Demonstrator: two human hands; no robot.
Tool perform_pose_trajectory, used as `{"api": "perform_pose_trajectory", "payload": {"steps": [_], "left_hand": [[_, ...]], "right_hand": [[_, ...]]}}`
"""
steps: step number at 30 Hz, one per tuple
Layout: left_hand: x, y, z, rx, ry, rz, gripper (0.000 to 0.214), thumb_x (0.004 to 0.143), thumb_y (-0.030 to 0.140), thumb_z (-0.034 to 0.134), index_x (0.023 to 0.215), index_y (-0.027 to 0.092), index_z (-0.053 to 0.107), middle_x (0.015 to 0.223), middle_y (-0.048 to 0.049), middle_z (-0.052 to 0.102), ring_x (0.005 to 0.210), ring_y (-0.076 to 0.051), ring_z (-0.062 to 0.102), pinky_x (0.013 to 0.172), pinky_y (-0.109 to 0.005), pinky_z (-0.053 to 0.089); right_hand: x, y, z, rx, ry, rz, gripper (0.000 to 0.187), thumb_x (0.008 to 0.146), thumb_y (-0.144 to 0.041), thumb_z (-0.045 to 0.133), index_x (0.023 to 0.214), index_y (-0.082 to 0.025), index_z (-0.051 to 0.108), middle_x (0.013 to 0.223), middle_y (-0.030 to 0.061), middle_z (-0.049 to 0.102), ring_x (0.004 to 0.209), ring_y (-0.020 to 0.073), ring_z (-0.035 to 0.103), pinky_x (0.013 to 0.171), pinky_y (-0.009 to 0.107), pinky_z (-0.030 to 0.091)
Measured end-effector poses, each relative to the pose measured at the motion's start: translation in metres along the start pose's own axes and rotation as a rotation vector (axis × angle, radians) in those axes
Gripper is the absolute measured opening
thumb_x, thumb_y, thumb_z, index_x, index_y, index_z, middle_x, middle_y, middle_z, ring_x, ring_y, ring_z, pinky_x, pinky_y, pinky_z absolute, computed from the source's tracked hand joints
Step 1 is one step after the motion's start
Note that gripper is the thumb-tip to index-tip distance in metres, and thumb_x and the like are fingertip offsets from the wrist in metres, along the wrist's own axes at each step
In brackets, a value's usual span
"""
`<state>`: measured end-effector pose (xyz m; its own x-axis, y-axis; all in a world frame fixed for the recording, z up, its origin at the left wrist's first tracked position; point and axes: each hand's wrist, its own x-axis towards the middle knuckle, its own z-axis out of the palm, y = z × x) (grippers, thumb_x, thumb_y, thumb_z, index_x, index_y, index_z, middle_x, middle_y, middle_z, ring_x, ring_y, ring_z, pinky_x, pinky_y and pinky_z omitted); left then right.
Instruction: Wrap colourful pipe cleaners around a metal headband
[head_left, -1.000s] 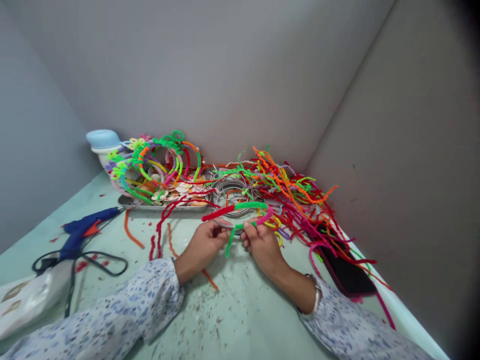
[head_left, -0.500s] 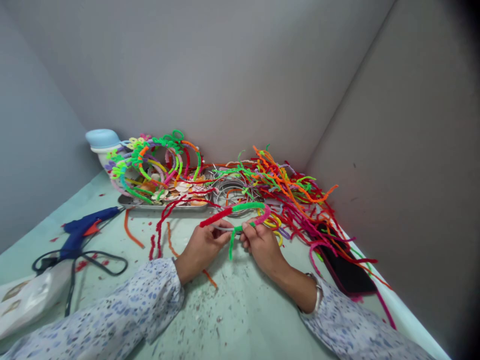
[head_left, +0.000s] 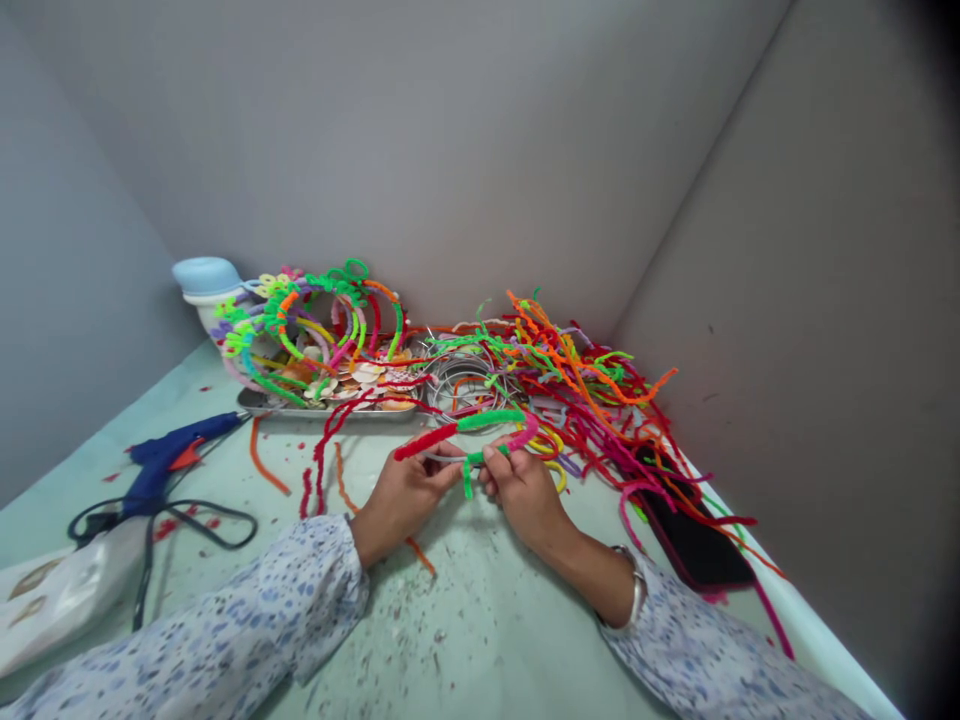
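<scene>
My left hand [head_left: 401,495] and my right hand [head_left: 521,488] meet at the middle of the pale green table [head_left: 480,640]. Both pinch a thin grey hoop [head_left: 450,457] wrapped partly in fuzzy pipe cleaner: a red stretch [head_left: 426,441] on the left, green [head_left: 491,419] on top, pink on the right. A short loose green pipe-cleaner end [head_left: 469,478] hangs between my thumbs. My right fingers close on that green piece where it meets the hoop.
A heap of loose pipe cleaners [head_left: 585,395] lies behind and to the right. A metal tray [head_left: 330,408] holds finished colourful hoops [head_left: 307,325]. Bare wire rings [head_left: 457,380], a blue glue gun [head_left: 161,465] with black cord, a dark phone [head_left: 694,545].
The hanging green end has grown shorter, and the wrapped hoop has tilted a little, its red end dropping toward my left hand.
</scene>
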<state>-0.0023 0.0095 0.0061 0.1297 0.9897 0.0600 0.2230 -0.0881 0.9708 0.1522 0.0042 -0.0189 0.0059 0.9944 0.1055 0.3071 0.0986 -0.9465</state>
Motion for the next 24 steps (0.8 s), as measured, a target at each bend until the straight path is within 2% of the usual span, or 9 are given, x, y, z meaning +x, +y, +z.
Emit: {"api": "perform_pose_trajectory", "payload": {"steps": [8, 13, 18, 24], "left_hand": [[0.0008, -0.0024, -0.0038, -0.022, -0.036, -0.018, 0.017, 0.071, 0.032, 0.068, 0.069, 0.016, 0.065, 0.056, 0.0026, 0.053, 0.049, -0.009, 0.040, 0.046, -0.021, 0.027], [0.0000, 0.0005, -0.0033, -0.031, -0.019, -0.169, 0.019, 0.067, 0.033, 0.071, 0.067, 0.017, 0.061, 0.049, 0.0056, 0.046, 0.044, -0.008, 0.034, 0.043, -0.022, 0.020], [-0.0040, 0.0052, -0.0024, -0.147, -0.009, -0.257, 0.023, 0.065, 0.035, 0.073, 0.069, 0.018, 0.058, 0.048, 0.0070, 0.046, 0.042, -0.007, 0.032, 0.043, -0.023, 0.018], [-0.0082, 0.0013, -0.0064, -0.174, -0.035, -0.173, 0.024, 0.069, 0.043, 0.070, 0.069, 0.020, 0.064, 0.042, 0.0059, 0.042, 0.043, -0.010, 0.036, 0.043, -0.025, 0.019]], "right_hand": [[-0.0013, -0.0032, -0.0011, -0.077, 0.002, -0.071, 0.039, 0.091, -0.041, 0.043, 0.062, -0.019, 0.058, 0.051, -0.0012, 0.057, 0.051, 0.0138, 0.055, 0.054, 0.023, 0.041], [-0.0025, -0.0047, -0.0012, -0.102, 0.009, -0.085, 0.041, 0.091, -0.042, 0.042, 0.063, -0.018, 0.059, 0.053, 0.0002, 0.058, 0.053, 0.0142, 0.057, 0.055, 0.023, 0.042], [-0.0038, -0.0028, -0.0002, -0.082, -0.008, -0.105, 0.039, 0.092, -0.042, 0.041, 0.067, -0.018, 0.059, 0.055, -0.0003, 0.058, 0.054, 0.0137, 0.056, 0.055, 0.024, 0.042], [-0.0056, -0.0063, 0.0007, -0.144, 0.010, -0.120, 0.040, 0.092, -0.040, 0.042, 0.062, -0.019, 0.059, 0.054, 0.0003, 0.057, 0.054, 0.0148, 0.055, 0.053, 0.025, 0.040]]}}
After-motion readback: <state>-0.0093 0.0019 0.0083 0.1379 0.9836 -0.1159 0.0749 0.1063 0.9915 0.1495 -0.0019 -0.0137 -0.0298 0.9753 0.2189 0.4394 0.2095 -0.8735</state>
